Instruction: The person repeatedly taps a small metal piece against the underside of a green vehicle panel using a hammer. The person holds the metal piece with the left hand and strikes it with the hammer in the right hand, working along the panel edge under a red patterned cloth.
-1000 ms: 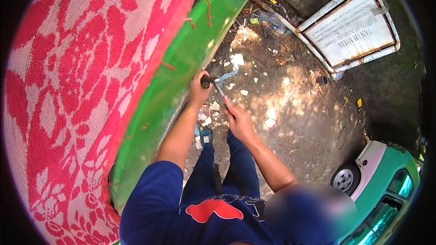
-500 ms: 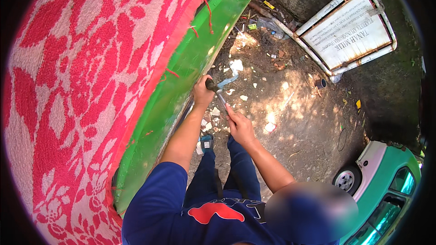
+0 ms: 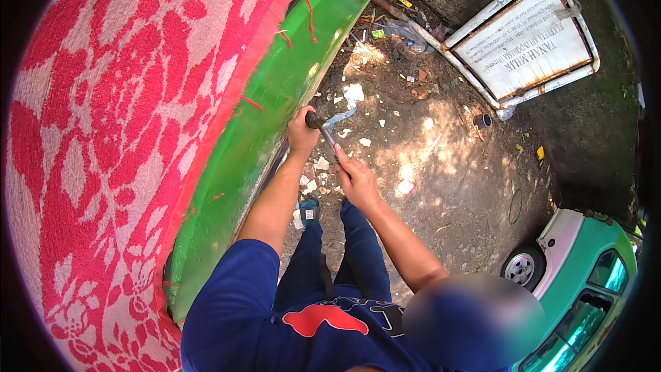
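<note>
My right hand [image 3: 359, 182] is closed round the grey shaft of a hammer-like tool [image 3: 327, 136]. The tool's dark, rounded end lies right beside my left hand [image 3: 301, 132], close to the lower edge of a green painted panel [image 3: 275, 107]. My left hand is closed, and its fingers are partly hidden; what it grips cannot be made out. A red and pink patterned cloth [image 3: 131, 110] with loose red threads lies over the panel's upper side.
Pale flakes [image 3: 310, 184] and litter lie on the dirt ground [image 3: 441, 220] around my feet. A rusty white framed sign [image 3: 527, 45] leans at the far right by a dark wall [image 3: 592, 138]. A green and white vehicle [image 3: 585, 269] stands at the lower right.
The whole view has shifted slightly, so things sit a little further left and up. My hands keep nearly the same place and hold around the tool.
</note>
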Demonstrator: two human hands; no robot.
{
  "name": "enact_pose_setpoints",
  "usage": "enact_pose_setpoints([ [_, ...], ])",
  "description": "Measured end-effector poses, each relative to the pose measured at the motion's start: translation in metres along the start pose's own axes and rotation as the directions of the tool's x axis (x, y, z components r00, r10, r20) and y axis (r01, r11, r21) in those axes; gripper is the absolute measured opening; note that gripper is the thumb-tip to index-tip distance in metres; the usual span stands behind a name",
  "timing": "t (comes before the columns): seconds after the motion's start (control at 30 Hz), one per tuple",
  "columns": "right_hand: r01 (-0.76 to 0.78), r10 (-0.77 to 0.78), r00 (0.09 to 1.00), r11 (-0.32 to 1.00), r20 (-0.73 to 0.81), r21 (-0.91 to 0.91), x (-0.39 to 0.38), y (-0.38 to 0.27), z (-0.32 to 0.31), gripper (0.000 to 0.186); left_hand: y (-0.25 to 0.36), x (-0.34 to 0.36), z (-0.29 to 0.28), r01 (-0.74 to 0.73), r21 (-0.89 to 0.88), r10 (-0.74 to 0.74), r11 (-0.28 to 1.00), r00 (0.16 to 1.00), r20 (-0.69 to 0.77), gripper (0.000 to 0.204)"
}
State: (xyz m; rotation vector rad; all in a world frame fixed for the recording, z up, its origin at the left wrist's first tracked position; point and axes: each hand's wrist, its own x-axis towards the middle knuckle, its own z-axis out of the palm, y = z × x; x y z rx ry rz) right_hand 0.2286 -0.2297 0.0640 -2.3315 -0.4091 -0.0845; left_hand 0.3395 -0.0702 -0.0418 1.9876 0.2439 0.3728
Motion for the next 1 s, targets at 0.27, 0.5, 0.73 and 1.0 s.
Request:
enact_pose_setpoints([
  [0.27,-0.015,0.015,1.000,1.000,0.012,0.018,-0.009,0.005,0.000,0.053,0.001,-0.007,-0.001,-0.013,-0.033,0.014,0.999,1.000,0.025,0.026],
  [0.5,-0.085,0.083,0.995,0.996,0.053,0.025,0.000,0.011,0.002,0.052,0.005,0.008,0.001,-0.013,0.030,0.011,0.999,0.999,0.051,0.027],
  [0.73,-0.161,0.217,0.961,0.942,-0.170,0.293,-0.017,-0.002,-0.029,0.052,-0.004,-0.002,0.000,-0.057,0.028,0.057,0.998,0.998,-0.003,0.023],
  [1.0,-0.375,0.439,0.894,0.839,-0.084,0.394,-0.076,0.027,-0.020,0.051,-0.055,-0.046,-0.021,-0.111,-0.301,0.142,0.947,0.986,0.084,0.032],
])
